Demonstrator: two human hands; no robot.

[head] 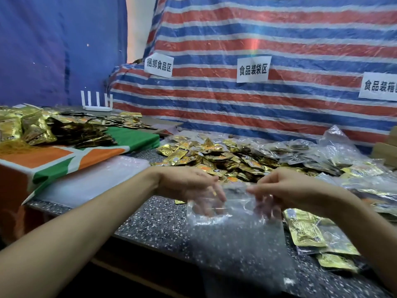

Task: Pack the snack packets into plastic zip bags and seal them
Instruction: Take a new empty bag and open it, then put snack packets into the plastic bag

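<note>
A clear plastic zip bag (234, 229) hangs over the speckled counter (150, 220), held up by its top edge. My left hand (189, 186) pinches the bag's top left part and my right hand (285, 190) pinches its top right part, fingers showing through the plastic. The bag looks empty. A big heap of small gold snack packets (214, 160) lies on the counter just beyond my hands. Filled clear bags of gold packets (307, 231) lie at my right.
A stack of clear zip bags (92, 181) lies at the left by an orange, green and white box (53, 155) topped with more gold packets. A striped tarp with paper signs (253, 69) backs the counter. More filled bags (343, 155) pile at the far right.
</note>
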